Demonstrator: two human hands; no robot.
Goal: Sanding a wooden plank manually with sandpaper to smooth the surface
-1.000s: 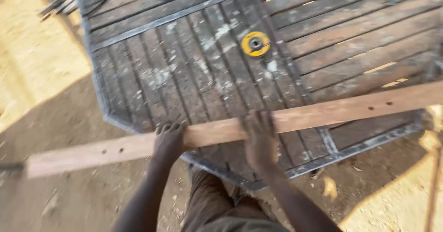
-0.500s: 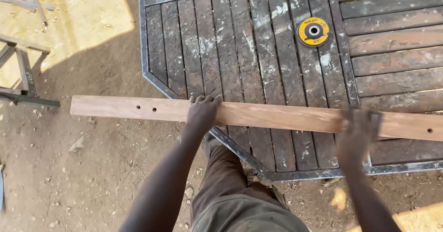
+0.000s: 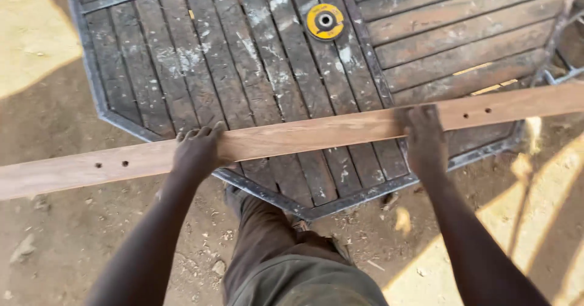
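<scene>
A long reddish wooden plank (image 3: pixel 304 137) runs across the whole view, slightly higher at its right end, over the near edge of a worktable. Two small holes are drilled near each end. My left hand (image 3: pixel 198 153) grips the plank left of centre, fingers curled over its far edge. My right hand (image 3: pixel 424 140) holds it right of centre. A yellow round grinding disc (image 3: pixel 325 21) lies on the table top, well beyond the plank.
The worktable (image 3: pixel 255 69) has dark weathered wooden slats in a grey metal frame with angled corners. Below it is sandy ground (image 3: pixel 73 233) with wood chips and small stones. My legs in olive trousers (image 3: pixel 286 263) stand by the table's near corner.
The plank has shifted and tilted relative to the table, its right end now higher. Both hands have stayed on it while the view swung over the table.
</scene>
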